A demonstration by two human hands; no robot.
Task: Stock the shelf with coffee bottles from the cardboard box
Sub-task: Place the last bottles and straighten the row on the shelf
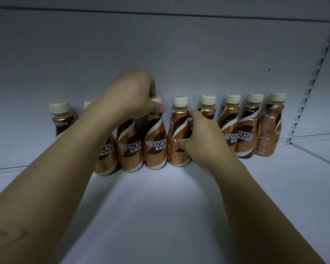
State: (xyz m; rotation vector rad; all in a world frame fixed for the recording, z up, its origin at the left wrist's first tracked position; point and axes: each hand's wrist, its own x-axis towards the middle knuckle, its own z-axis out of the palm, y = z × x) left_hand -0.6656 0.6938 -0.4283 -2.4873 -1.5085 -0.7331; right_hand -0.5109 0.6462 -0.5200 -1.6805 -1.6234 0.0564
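We find the coffee bottles [154, 141] standing upright in a row along the back of the shelf [160, 206], against the rear panel [160, 54], from about 9 o'clock across to 3 o'clock. Most labels face forward; the bottle at the 3 o'clock end [268, 130] shows its barcode side instead.

Our left hand [130, 94] is closed over the cap and neck of one bottle just left of centre, thumb pressed against its shoulder. Our right hand [200, 134] is wrapped around the body of the neighbouring bottle [179, 138] at centre. We judge both grips serve to press the bottles side by side and square them up, since those at centre stand touching, while the far-left bottle [62, 119] stands apart with a gap.

The slotted upright [312, 73] runs at 2 o'clock. The front of the shelf lies bare. The cardboard box is not in view.
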